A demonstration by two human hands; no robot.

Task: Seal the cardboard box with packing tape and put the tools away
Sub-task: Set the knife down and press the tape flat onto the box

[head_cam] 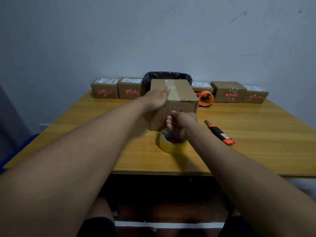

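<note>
A: Quick pass. Where's the cardboard box (176, 100)?

B: Middle of the yellow wood counter (256, 134), closed, a strip of clear tape along the top seam. Red print on the near face, partly hidden by the hands.

A: Left hand (156, 99)?

B: Flat on the box's top left edge, thumb stretched out onto the taped seam, palm pressing the corner. Fingers go down the left side, out of view. Holding nothing.

A: Right hand (181, 124)?

B: In front of the box's near face, just above the tape roll (171, 142). Fingers curled, tips brought together as if pinching something thin. Can't tell whether it's a tape end; too blurred.

A: Roll itself?

B: Clear packing tape, lying on the counter just in front of the box, tilted a bit, partly under the right hand.

A: Tools?

B: Orange-and-black utility knife (220, 133) lying on the counter to the right of the roll, apart from both hands. Orange tape dispenser (206, 98) behind, just right of the box.

A: Background?

B: Row of small labelled cartons (105, 88) along the back edge by the wall, and a black-lined bin (168, 76) right behind the box.
</note>
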